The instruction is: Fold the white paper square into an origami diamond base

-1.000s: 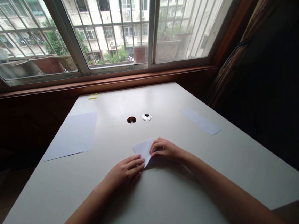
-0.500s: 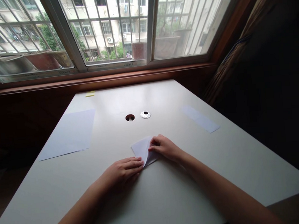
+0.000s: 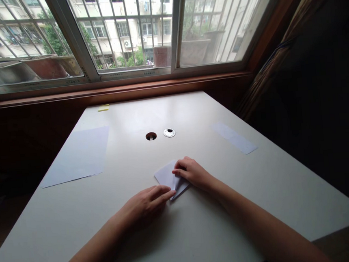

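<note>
A small folded piece of white paper lies on the white table, with a crease and a raised fold near its middle. My right hand is closed on the fold from the right, its thumb and fingertips pinched together. From the left, my left hand reaches the near part of the paper, fingers together and fingertips on the fold's lower end. Its thumb cannot be clearly made out. Part of the paper is hidden under both hands.
A large sheet of paper lies at the left of the white table. A paper strip lies at the right. Beyond the hands are a round hole and a metal ring cover. Something yellow sits at the far left corner.
My left fingertips have shifted slightly right and down along the paper. The fold has come down lower, and the paper has turned a little. My right hand has hardly moved.
</note>
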Demonstrator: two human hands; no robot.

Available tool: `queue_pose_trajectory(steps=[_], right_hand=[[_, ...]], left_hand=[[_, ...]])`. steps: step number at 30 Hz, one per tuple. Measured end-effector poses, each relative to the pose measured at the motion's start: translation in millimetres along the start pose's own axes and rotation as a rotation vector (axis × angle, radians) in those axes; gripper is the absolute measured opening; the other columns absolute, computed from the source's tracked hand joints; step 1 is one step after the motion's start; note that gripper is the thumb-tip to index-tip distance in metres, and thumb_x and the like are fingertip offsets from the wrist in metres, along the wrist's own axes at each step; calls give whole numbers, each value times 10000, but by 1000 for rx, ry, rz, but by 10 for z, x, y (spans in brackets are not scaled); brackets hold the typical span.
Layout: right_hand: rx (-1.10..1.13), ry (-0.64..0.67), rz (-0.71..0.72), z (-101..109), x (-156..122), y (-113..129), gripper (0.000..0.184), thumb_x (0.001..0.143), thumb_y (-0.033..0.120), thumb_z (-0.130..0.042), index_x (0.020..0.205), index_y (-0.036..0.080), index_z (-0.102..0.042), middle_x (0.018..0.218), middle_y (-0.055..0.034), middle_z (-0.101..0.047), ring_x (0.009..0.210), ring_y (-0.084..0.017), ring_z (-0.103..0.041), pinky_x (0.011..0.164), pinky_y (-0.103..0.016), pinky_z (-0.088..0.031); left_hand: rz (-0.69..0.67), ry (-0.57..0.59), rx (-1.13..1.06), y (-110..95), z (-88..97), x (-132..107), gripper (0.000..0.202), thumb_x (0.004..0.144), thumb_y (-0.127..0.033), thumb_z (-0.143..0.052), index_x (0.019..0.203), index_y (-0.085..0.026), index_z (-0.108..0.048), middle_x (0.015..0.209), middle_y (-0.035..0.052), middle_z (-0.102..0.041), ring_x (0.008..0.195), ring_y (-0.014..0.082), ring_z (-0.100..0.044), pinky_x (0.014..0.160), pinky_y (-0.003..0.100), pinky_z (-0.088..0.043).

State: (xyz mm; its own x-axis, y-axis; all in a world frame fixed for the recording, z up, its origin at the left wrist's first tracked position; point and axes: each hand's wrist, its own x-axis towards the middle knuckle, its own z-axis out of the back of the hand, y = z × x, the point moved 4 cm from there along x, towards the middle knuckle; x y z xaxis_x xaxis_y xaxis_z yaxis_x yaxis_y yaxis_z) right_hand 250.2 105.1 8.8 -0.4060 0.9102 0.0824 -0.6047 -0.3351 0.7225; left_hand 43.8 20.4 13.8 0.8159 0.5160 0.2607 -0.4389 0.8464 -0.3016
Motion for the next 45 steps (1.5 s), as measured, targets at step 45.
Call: queue_pose_trajectory(steps=[45], right_hand=[[24, 101, 50, 6, -38, 29, 389, 859, 293, -681, 1236, 283, -585, 938, -35, -607, 964, -218, -541, 915, -376, -428]], left_hand=[[-157, -14, -79, 23, -8, 24, 536, 988, -103, -424, 1505, -226, -363, 1414, 88, -563, 1295, 211, -535, 1073, 344, -503]])
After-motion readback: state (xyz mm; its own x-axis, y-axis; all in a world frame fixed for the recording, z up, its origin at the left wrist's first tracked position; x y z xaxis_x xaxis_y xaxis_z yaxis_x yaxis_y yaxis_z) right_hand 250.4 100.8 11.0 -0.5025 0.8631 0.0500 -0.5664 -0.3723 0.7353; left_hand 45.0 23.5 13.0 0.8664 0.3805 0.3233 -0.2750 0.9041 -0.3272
